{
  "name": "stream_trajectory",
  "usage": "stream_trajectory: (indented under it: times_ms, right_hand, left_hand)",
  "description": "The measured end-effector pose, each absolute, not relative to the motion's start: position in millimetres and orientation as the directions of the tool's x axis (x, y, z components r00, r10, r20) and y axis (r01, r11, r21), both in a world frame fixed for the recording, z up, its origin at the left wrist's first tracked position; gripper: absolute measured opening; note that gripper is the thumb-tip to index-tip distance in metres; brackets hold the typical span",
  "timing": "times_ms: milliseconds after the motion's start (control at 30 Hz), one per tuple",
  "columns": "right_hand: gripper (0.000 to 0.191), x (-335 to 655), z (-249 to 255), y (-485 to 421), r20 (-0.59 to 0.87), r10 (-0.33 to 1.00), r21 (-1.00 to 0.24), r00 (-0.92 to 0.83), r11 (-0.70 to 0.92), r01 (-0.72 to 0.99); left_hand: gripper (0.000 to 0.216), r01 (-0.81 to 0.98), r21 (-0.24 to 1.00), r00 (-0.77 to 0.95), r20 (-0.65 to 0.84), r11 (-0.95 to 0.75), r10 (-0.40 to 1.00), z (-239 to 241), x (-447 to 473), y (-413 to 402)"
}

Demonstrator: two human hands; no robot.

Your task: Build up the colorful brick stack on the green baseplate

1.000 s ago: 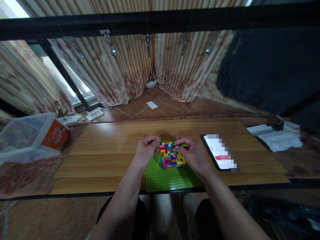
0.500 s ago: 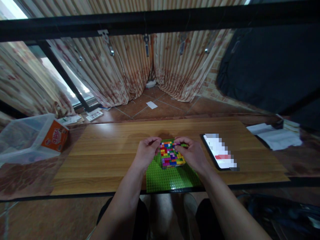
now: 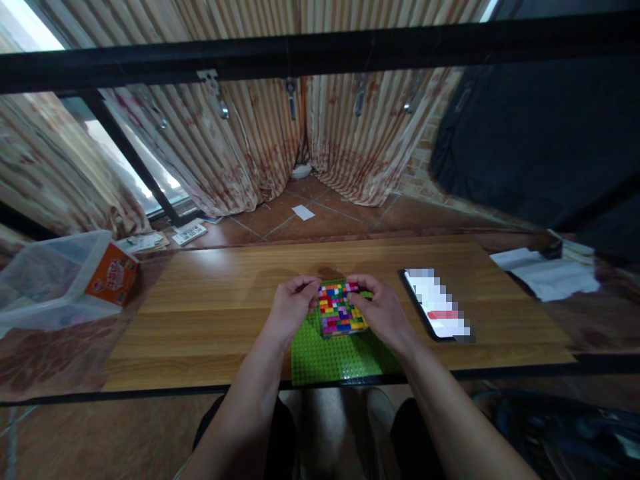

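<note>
A square build of many-coloured toy bricks point(image 3: 344, 311) sits on a green studded baseplate point(image 3: 330, 363) at the front of the wooden table. At the build's upper left corner is my left hand point(image 3: 296, 303), its thumb and fingers closed against the edge. My right hand point(image 3: 379, 307) grips the upper right corner, the thumb lying over the top bricks and the fingers curled at the far side. Any single loose brick between the fingertips is too small to make out.
A phone point(image 3: 435, 303) with a lit screen lies to the right on the table point(image 3: 210, 313). Left of the table stands a clear plastic bin point(image 3: 50, 280) with an orange label. White papers point(image 3: 547, 270) lie beyond the right edge. A black bar point(image 3: 320, 50) crosses above.
My right thumb and fingers have shifted slightly over the build's upper right corner. My left hand stays nearly where it was. The view has tilted a little.
</note>
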State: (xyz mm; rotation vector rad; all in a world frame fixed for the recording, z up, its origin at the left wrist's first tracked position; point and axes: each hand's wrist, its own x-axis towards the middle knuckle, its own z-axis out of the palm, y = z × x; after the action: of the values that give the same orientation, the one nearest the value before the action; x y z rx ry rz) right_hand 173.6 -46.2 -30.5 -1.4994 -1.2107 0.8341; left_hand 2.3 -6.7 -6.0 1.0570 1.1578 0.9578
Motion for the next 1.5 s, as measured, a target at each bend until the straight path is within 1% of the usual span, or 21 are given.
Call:
stream_trajectory:
  times_ms: [67, 167, 267, 333, 500, 600, 800, 967, 1233, 1500]
  right_hand:
    - [0.033, 174.8, -31.6, -45.5, 0.032, 0.966, -0.971, 0.258, -0.030, 0.235]
    - [0.033, 174.7, -32.9, -43.2, -0.030, 0.958, -0.992, 0.285, -0.064, 0.111]
    - [0.033, 172.6, -34.2, -40.4, -0.039, 0.945, -0.998, 0.325, -0.053, 0.034]
    - [0.035, 171.3, -35.4, -39.2, -0.030, 0.944, -0.997, 0.329, -0.052, 0.060]
    - [0.037, 171.2, -41.2, -38.0, 0.040, 0.953, -0.956, 0.299, -0.051, 0.289]
    - [0.037, 171.8, -44.4, -37.6, 0.049, 0.957, -0.939, 0.288, -0.054, 0.341]
    - [0.036, 172.1, -44.3, -37.5, 0.064, 0.957, -0.940, 0.281, -0.037, 0.340]
    - [0.035, 171.3, -40.4, -37.3, 0.024, 0.959, -0.953, 0.283, -0.064, 0.295]
    - [0.038, 171.7, -41.9, -36.1, -0.032, 0.954, -0.972, 0.297, -0.099, 0.213]
    - [0.038, 171.9, -42.8, -37.1, -0.030, 0.951, -0.969, 0.308, -0.103, 0.225]
  left_hand:
    - [0.021, -0.043, 0.971, 0.152, -0.226, 0.235, 0.962, -5.3, 1.7, -6.5]
    - [0.019, -0.043, 0.972, 0.152, -0.224, 0.233, 0.963, -4.1, 1.5, -6.5]
    - [0.018, -0.038, 0.971, 0.148, -0.228, 0.236, 0.962, -3.9, 1.8, -6.5]
    - [0.018, -0.033, 0.971, 0.150, -0.228, 0.235, 0.962, -4.6, 2.0, -6.4]
    - [0.019, -0.030, 0.974, 0.160, -0.217, 0.224, 0.963, -7.9, 2.1, -5.8]
    - [0.018, -0.020, 0.974, 0.157, -0.218, 0.224, 0.963, -8.9, 2.4, -5.4]
    - [0.013, -0.007, 0.971, 0.151, -0.234, 0.238, 0.960, -8.2, 4.6, -5.4]
    - [0.011, -0.006, 0.973, 0.147, -0.229, 0.232, 0.962, -8.7, 6.0, -6.1]
    - [0.011, -0.031, 0.976, 0.162, -0.207, 0.214, 0.965, -11.1, 5.1, -6.1]
    - [0.012, -0.028, 0.982, 0.173, -0.178, 0.186, 0.969, -12.4, 4.8, -6.4]
